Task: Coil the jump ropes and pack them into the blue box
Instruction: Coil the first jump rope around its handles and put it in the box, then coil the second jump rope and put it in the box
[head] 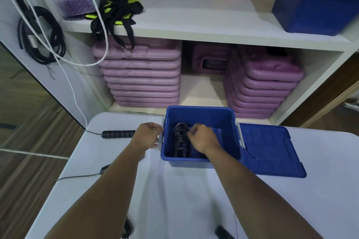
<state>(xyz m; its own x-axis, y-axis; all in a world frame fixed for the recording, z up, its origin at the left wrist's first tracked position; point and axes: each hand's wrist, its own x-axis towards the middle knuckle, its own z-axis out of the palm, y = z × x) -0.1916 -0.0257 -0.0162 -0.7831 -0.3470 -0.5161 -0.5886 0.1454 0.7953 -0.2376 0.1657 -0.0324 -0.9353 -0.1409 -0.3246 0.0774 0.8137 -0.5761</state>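
While the left hand grips the blue box at its rim, the right hand pinches 1 coiled jump rope inside; next, likely: release, coil the loose rope.

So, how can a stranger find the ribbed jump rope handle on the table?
Start at the white table, then the open blue box on it. Just left of the left hand lies a black handle; only it shows thick ribs.
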